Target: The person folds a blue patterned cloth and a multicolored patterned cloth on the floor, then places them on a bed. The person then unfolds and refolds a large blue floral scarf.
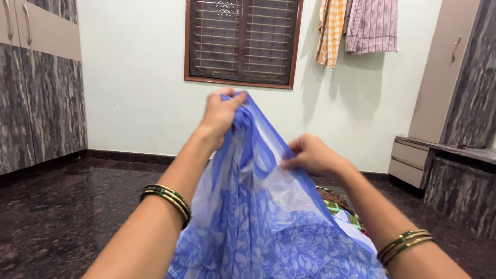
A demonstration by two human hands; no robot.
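Observation:
A long blue cloth with a white leaf pattern [258, 227] hangs in front of me, stretched up from the bottom of the view. My left hand [221, 114] is raised and pinches the cloth's top edge. Lower and to the right, my right hand [311, 154] grips the same edge between thumb and fingers. Both wrists carry green and gold bangles [168, 199]. The cloth hides my lap and whatever lies below it.
A barred window [243, 41] sits in the white far wall, with clothes hung [356, 26] beside it. Dark-grained cupboards [36, 88] stand left; a low bench with drawers [413, 160] stands right. A patterned cloth heap [341, 204] lies on the dark stone floor [57, 217].

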